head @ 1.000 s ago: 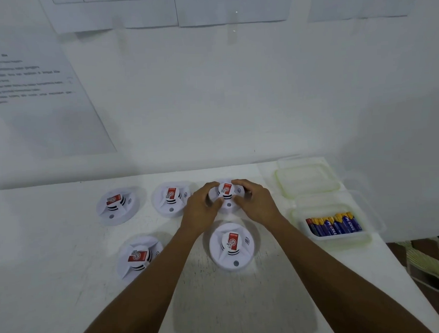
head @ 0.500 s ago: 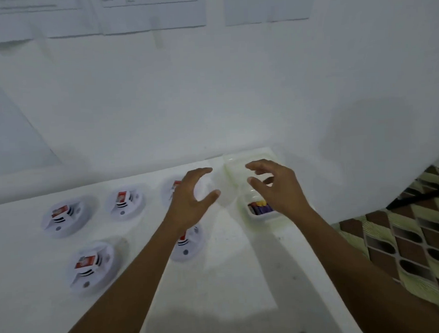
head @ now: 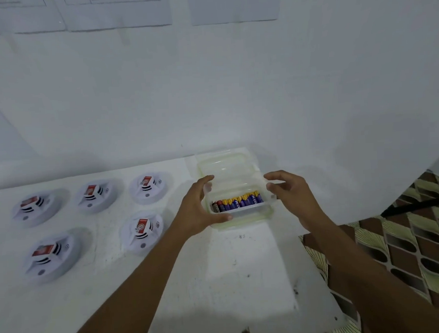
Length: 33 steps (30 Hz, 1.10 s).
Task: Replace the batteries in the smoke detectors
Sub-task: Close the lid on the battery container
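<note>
Several white round smoke detectors with red labels lie on the white table, the nearest one point(head: 141, 232) just left of my left forearm and another point(head: 149, 187) behind it. A clear plastic battery box point(head: 241, 219) stands at the table's right end, holding a row of blue and yellow batteries point(head: 237, 202). My left hand point(head: 197, 207) cups the box's left end, with the thumb along the front rim. At the box's right end is my right hand point(head: 290, 193), fingers apart; whether it touches the box is unclear.
The box's clear lid point(head: 223, 166) lies right behind it against the white wall. The table's right edge point(head: 316, 270) runs close to my right forearm, with patterned floor point(head: 405, 246) beyond. Paper sheets point(head: 116, 9) hang on the wall above.
Both hands left the back-row smoke detector and moved right to the battery box. The view swung right with them, so the detectors now sit at the left.
</note>
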### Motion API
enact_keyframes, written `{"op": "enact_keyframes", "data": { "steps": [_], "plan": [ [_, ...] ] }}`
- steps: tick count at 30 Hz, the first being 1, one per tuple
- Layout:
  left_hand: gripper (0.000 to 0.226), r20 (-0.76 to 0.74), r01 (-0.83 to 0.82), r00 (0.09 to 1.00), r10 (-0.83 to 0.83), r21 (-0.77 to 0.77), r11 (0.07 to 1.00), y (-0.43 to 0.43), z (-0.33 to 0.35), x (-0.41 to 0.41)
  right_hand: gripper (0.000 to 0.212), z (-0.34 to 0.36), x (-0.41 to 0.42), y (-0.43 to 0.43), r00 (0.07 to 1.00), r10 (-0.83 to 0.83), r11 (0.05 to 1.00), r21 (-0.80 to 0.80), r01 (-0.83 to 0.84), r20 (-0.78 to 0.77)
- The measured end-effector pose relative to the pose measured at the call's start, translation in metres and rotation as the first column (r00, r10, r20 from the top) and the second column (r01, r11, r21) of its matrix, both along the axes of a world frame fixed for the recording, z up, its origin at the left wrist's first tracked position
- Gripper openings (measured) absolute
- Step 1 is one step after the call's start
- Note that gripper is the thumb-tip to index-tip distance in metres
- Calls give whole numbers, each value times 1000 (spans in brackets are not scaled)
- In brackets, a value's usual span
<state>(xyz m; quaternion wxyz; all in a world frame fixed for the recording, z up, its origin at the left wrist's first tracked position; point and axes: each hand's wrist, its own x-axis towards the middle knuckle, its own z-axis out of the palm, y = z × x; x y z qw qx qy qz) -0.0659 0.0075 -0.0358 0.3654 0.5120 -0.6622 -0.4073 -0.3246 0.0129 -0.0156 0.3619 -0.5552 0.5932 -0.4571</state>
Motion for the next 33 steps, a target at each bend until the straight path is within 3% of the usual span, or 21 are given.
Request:
{"op": "enact_keyframes", "data": {
  "steps": [3, 9, 12, 16, 19, 25, 33],
  "plan": [
    [98, -72, -19, 997, 18, -10, 1000, 2, 5, 2, 18, -9, -9, -5, 999, -2, 1000, 8, 2, 49],
    [97, -96, -46, 994, 48, 21, 999, 14, 7, 31, 20, -37, -19, -7, 970, 104, 991, 103, -83, -220],
    [98, -105, -60, 992, 64, 38, 997, 18, 5, 40, 20, -37, -23, -9, 988, 114, 980, 175, -95, -105],
    [99, -87, -42, 995, 46, 42, 998, 19, 7, 39, 29, -31, -34, -6, 991, 77, 984, 168, -58, -106],
    [99, -78, -22, 997, 25, 30, 999, 20, 10, 33, 32, -23, -48, -1, 999, 33, 986, 165, -36, 25],
    [98, -95, 31, 995, -29, 24, 999, 19, 10, 19, 35, 20, -75, 10, 992, -29, 999, 43, 24, 123],
    [98, -117, 84, 990, -77, 57, 995, 16, 7, 9, 32, 84, -91, 21, 994, -102, 970, -218, 105, 26]
  ]
}}
